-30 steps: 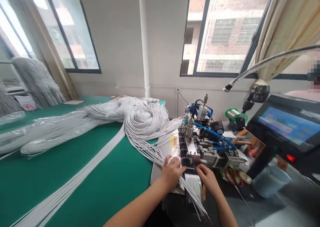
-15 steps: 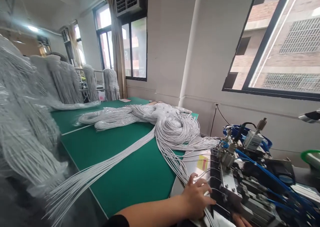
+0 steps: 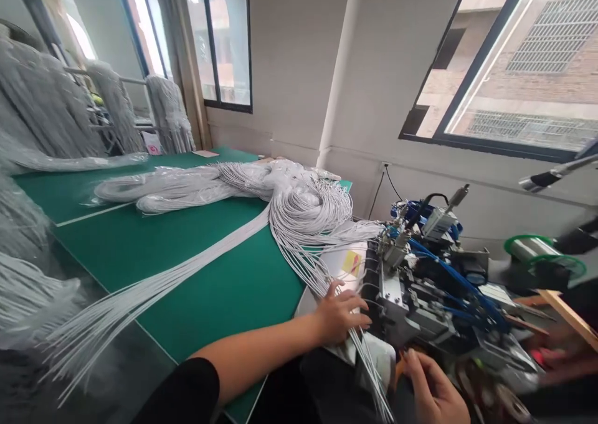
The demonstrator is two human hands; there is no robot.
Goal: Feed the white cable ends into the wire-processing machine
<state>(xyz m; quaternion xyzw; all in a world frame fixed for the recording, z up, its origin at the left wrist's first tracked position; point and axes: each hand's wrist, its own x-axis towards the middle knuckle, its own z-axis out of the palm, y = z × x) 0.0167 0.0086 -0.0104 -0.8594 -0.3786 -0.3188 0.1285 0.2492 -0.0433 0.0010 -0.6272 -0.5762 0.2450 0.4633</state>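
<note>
My left hand (image 3: 343,315) lies over a strand of thin grey-white cables (image 3: 374,374), its fingers curved round them. The cables run under the palm and hang down towards my lap. At the lower right, my right hand (image 3: 432,386) is closed in a pinch beside an orange-brown piece (image 3: 399,368); what lies between the fingertips is too small to make out. Just beyond both hands stands a bench machine (image 3: 402,287) with metal blocks and blue air hoses. Several single cables reach its near edge, by a yellow and red label (image 3: 351,263).
A large coil of cables (image 3: 311,215) lies on the green table (image 3: 200,306), with a loose bunch fanning to the left. Plastic-wrapped cable bundles (image 3: 168,113) hang on a rack at the back left. A green-rimmed wire spool (image 3: 544,256) is at the right.
The view has tilted down and turned right. My right hand, mostly hidden by the machine before, now shows beside it, lower down. My left hand stays over the cables.
</note>
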